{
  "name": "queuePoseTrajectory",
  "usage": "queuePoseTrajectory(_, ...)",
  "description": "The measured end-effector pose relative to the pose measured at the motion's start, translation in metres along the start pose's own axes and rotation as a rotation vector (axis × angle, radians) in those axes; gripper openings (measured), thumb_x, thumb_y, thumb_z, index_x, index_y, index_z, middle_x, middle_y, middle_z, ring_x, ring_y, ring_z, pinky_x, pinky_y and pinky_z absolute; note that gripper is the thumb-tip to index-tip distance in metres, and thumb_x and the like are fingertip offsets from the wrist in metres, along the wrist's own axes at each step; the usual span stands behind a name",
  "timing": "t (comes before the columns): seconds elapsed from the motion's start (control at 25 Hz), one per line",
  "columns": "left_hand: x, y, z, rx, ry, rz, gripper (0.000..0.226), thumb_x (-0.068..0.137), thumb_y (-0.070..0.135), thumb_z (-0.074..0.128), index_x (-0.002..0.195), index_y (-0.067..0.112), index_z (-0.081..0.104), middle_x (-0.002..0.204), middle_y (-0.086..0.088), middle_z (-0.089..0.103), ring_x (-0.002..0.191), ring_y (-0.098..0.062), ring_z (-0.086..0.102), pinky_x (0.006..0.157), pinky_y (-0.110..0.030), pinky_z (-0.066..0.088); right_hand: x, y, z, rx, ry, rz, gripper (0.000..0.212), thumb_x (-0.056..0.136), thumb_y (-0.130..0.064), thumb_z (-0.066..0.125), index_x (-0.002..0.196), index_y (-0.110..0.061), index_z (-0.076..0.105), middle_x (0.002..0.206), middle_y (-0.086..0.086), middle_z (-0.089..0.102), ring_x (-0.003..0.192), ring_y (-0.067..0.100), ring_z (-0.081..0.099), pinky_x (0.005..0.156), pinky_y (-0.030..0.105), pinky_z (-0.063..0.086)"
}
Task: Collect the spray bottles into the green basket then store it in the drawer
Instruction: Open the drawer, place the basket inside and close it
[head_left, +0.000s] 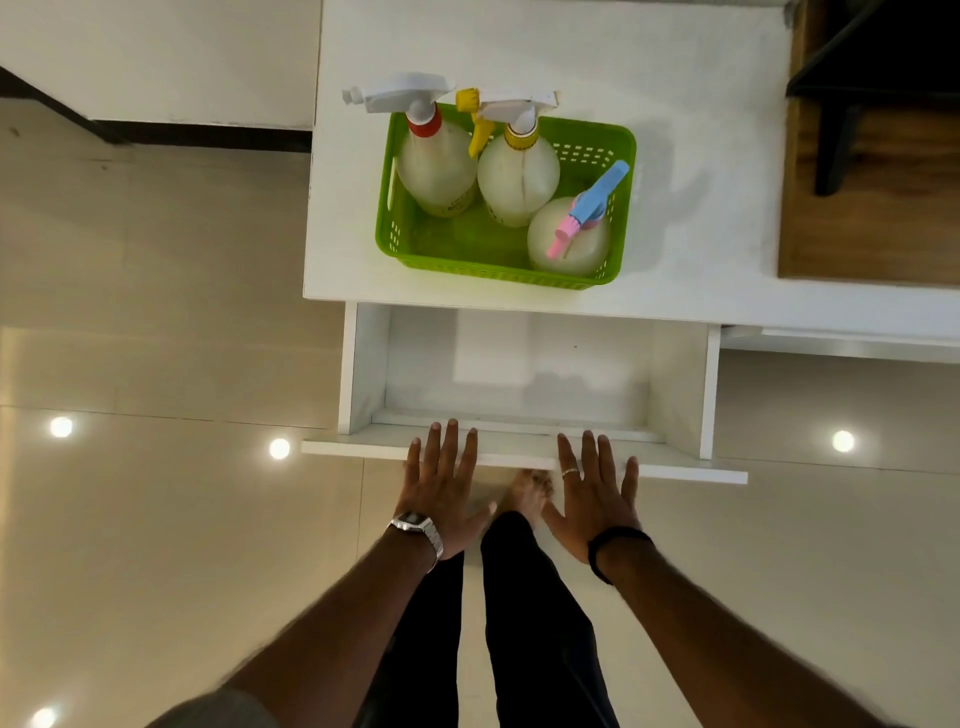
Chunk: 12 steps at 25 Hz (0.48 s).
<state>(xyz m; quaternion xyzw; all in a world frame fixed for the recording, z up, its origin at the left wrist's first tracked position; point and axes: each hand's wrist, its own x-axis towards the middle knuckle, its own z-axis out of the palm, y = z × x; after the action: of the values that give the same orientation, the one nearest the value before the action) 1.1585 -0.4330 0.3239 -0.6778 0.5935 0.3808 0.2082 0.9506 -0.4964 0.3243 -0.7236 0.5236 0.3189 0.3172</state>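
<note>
The green basket (457, 260) stands on the white tabletop (701, 156) near its front edge. Three pale spray bottles stand in it: one with a red collar (436, 171), one with a yellow collar and trigger (519, 176), one with a blue and pink head (571, 234). Below the table edge a white drawer (519, 374) is pulled out and holds nothing. My left hand (441, 483) and my right hand (592, 493) are flat and spread, fingertips over the drawer's front panel (691, 470), holding nothing.
A wooden surface with a dark frame (872, 182) lies at the table's right end. A glossy tiled floor (156, 519) with light reflections surrounds the table. My legs and a bare foot (527, 493) are under the drawer front.
</note>
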Motion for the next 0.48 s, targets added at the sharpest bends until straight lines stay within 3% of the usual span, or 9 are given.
queuePoseTrajectory(0.48,-0.064,0.009,0.071,0.044,-0.112,0.023,0.098,0.09,0.069,0.032,0.157,0.027,-0.025,0.162,-0.012,-0.038,0.144,-0.034,-0.038,0.118,-0.054,-0.022,-0.062,0.001,0.059,0.035,-0.188,0.022,0.088,0.095,-0.055,0.038,0.155,-0.027,-0.021,0.165,0.009,-0.025,0.152,0.029,-0.023,0.119,0.066,-0.008)
